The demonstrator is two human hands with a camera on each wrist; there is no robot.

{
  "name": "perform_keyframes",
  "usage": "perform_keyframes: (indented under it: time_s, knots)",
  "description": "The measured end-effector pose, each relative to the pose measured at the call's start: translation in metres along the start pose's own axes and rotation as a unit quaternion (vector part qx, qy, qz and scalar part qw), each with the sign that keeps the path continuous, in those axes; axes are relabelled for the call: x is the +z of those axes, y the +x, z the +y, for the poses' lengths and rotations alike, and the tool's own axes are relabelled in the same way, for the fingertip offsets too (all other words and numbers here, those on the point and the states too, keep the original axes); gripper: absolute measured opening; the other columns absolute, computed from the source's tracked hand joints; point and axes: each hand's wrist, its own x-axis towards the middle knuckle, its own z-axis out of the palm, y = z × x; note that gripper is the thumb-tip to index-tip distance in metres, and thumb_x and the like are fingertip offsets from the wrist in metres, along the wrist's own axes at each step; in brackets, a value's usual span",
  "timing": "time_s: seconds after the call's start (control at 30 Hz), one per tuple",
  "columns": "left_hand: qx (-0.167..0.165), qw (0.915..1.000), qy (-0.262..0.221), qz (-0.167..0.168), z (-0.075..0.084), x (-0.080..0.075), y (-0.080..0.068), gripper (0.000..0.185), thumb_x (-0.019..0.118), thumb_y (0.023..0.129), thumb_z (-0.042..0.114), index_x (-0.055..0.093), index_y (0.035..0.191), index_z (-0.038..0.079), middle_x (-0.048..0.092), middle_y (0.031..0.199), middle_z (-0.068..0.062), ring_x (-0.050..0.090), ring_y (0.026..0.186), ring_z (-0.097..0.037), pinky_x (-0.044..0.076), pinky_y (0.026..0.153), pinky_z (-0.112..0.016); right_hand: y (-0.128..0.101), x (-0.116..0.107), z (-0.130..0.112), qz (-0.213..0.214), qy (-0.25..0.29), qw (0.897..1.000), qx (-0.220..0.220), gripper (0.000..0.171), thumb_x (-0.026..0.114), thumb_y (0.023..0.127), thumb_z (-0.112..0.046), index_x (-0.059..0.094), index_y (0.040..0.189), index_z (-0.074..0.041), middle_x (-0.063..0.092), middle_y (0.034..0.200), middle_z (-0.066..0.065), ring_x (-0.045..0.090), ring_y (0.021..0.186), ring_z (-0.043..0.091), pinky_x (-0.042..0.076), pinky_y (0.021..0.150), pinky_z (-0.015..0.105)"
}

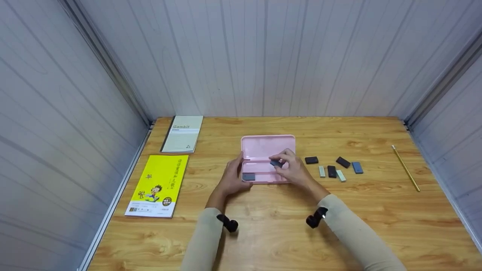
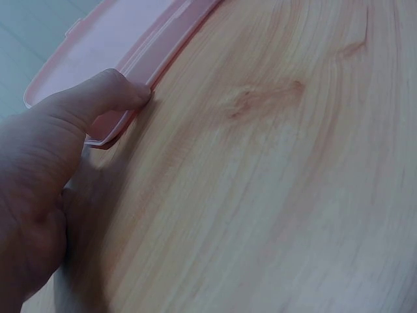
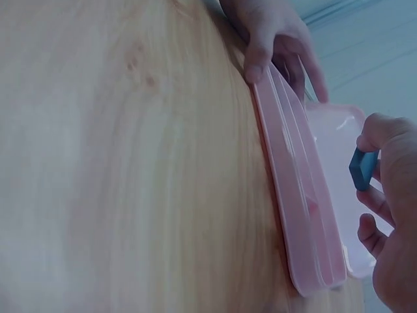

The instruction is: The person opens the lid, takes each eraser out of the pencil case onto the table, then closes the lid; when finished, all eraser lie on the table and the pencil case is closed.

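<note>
Right hand (image 1: pixel 295 169): pinching a small blue eraser (image 1: pixel 276 163) between thumb and fingertips, held just above the tray of the open pink pencil case (image 1: pixel 263 145). Same eraser seen in the right wrist view (image 3: pixel 362 168), over the case interior.

Left hand (image 1: pixel 234 177): gripping the left end of the case, thumb pressed against the near edge of the tray, fingers on the far side.

Pink pencil case: lies at the middle of the wooden table (image 1: pixel 271 233), lid hinged open and lying back away from the person. One dark eraser (image 1: pixel 248 176) lies in the left end of the tray.

To the right of the case, loose on the table: a cluster of six erasers (image 1: pixel 333 167), dark, pale green and blue. Further right: yellow pencil (image 1: pixel 406 168), well apart.

To the left: yellow booklet (image 1: pixel 158 184); behind it, grey-green notebook (image 1: pixel 182 133).
</note>
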Motion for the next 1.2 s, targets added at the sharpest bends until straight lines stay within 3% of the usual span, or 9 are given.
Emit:
perform_keyframes:
  time_s: [0.33, 0.5, 0.93, 1.2]
  knots:
    - [0.006, 1.0000, 0.000, 0.000, 0.000, -0.001, -0.001, 0.127, 0.098, 0.081, 0.020, 0.021, 0.182, 0.014, 0.041, 0.180, -0.018, 0.034, 0.167, -0.040, 0.030, 0.140, -0.061, 0.005, -0.041, 0.023, 0.029, -0.036, 0.998, 0.029, 0.037, 0.076, 0.098, 0.005, 0.080, 0.134, -0.004, 0.070, 0.127, 0.022, 0.067, 0.109, 0.032, 0.054, 0.085, 0.028]
    - [0.021, 0.9998, 0.008, -0.001, -0.002, -0.001, -0.001, 0.127, 0.097, 0.080, 0.018, 0.022, 0.181, 0.009, 0.044, 0.177, -0.022, 0.035, 0.165, -0.043, 0.031, 0.139, -0.060, 0.005, -0.058, 0.033, 0.039, -0.041, 0.997, 0.043, 0.035, 0.076, 0.100, 0.002, 0.080, 0.135, -0.002, 0.067, 0.125, 0.024, 0.065, 0.108, 0.035, 0.046, 0.079, 0.019]
    - [0.027, 0.9996, 0.006, 0.001, -0.002, 0.000, 0.000, 0.127, 0.098, 0.079, 0.016, 0.022, 0.180, 0.006, 0.045, 0.178, -0.020, 0.034, 0.166, -0.043, 0.028, 0.141, -0.061, -0.001, -0.088, 0.052, 0.059, -0.078, 0.993, 0.068, 0.036, 0.075, 0.104, -0.003, 0.078, 0.140, -0.004, 0.067, 0.132, 0.025, 0.064, 0.108, 0.033, 0.048, 0.082, 0.022]
    - [0.025, 0.9996, 0.013, -0.001, -0.001, 0.000, 0.000, 0.126, 0.098, 0.079, 0.016, 0.023, 0.180, 0.008, 0.044, 0.179, -0.021, 0.033, 0.167, -0.044, 0.028, 0.141, -0.061, -0.003, -0.101, 0.060, 0.062, -0.072, 0.992, 0.085, 0.036, 0.073, 0.106, -0.003, 0.075, 0.142, 0.000, 0.065, 0.135, 0.026, 0.063, 0.112, 0.038, 0.048, 0.081, 0.019]
